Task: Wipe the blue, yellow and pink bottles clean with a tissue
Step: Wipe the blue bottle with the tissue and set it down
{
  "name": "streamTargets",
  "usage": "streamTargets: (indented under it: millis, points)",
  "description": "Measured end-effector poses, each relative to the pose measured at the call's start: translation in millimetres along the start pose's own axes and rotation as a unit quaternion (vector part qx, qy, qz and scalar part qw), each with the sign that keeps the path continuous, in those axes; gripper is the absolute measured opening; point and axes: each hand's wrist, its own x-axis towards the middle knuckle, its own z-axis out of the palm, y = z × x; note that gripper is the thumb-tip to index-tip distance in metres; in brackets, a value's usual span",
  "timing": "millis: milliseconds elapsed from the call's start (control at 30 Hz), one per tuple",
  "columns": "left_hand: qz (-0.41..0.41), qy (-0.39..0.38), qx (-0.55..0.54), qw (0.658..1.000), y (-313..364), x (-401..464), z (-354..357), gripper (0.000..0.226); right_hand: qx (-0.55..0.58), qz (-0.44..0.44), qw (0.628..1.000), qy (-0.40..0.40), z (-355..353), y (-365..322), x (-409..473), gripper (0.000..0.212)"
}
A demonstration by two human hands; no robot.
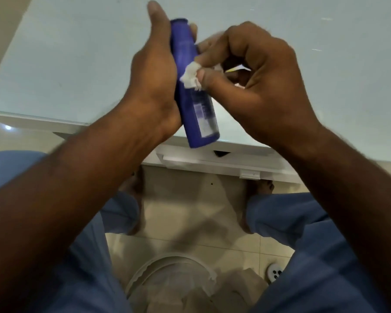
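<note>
While left hand (pixel 154 71) grips blue bottle (pixel 191 86) — right hand (pixel 255 73) presses tissue (pixel 190 75).

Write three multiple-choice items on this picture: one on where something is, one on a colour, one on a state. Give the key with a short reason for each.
1. Where is the tissue?
A. Flat on the table
B. Pinched in the right hand against the bottle
C. On the floor

2. What colour is the bottle being held?
A. Blue
B. Yellow
C. Pink

3. How is the bottle held?
A. Standing upright on the table
B. Lying on its side on the table
C. Gripped in the left hand, tilted, off the table

Key:
1 B: the right hand presses the white tissue to the side of the bottle.
2 A: the body of the bottle is blue, with a pale label low on it.
3 C: the left hand wraps it and it slants above the near edge of the table.
</note>
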Motion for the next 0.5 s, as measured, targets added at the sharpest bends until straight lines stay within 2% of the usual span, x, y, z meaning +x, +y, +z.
streamTargets:
  millis: [100,200,367,500]
  points:
    - [0.010,0.004,-0.150,0.989,16.7,18.0,-14.3,0.055,0.001,0.012,0.997,-0.072,0.5,-4.5,-3.4,0.018]
    - [0.009,-0.006,-0.192,0.981,23.8,24.0,-25.5,0.056,0.007,0.014,0.996,-0.082,0.0,-7.4,-3.5,0.019]
    - [-0.053,-0.107,-0.118,0.986,12.0,13.7,-13.2,0.061,0.028,0.012,0.999,-0.013,0.7,-4.5,-1.3,0.026]
    - [-0.069,-0.084,0.012,0.994,-5.2,7.6,-3.6,0.067,0.117,0.076,0.990,0.017,-8.1,3.4,-1.0,0.026]
